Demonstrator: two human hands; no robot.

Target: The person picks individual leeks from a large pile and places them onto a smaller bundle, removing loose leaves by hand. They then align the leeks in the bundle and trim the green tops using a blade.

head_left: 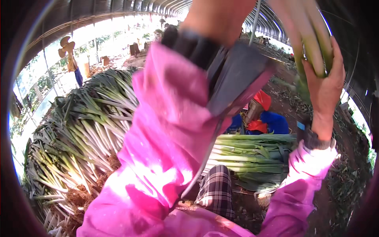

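My right hand (327,85) is raised at the upper right, its fingers closed around several leeks (310,43). Their pale green stalks rise past the top of the view, blurred. My left arm crosses the middle in a pink sleeve. At the top edge only the blurred back part of my left hand (221,19) shows; its fingers are out of sight. A dark grey flap (241,75) hangs beside the left cuff. Below, a row of laid-out leeks (252,152) lies in front of my knee, white ends left, green leaves right.
A large heap of leeks (90,130) with brown roots fills the left side. Beyond the laid-out row stand blue and red things (260,118). Leaf scraps (335,189) litter the soil at right. A yellowish fan (66,47) stands at the far left under the arched roof.
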